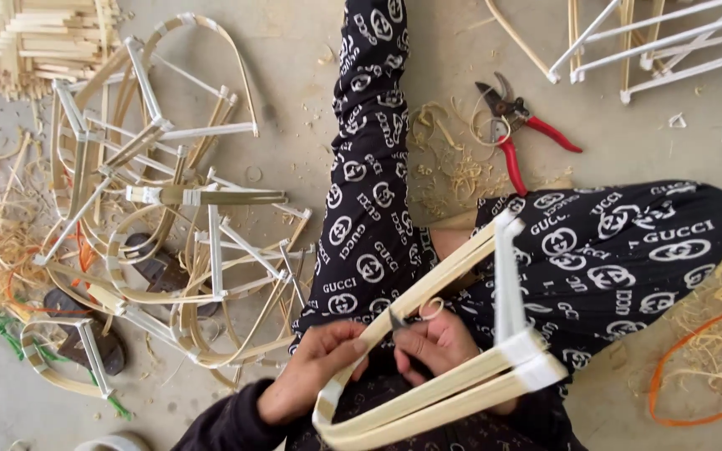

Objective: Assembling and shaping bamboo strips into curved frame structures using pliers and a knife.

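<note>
— What are the hands doing?

— The left hand (307, 376) is closed around a strip of the bamboo frame (453, 376) lying across the lap. The right hand (436, 342) pinches a small blade (396, 321) against that same strip, fingers curled tight.

— Where's the risk?

— The blade sits just beside the left fingers. I'd judge that if it slips along the smooth bamboo, it could nick them or split the strip.

— Anything else nearby?

— Red-handled shears (516, 129) lie on the floor past the knee, and a pile of finished frames (169, 209) lies to the left, well apart.
</note>
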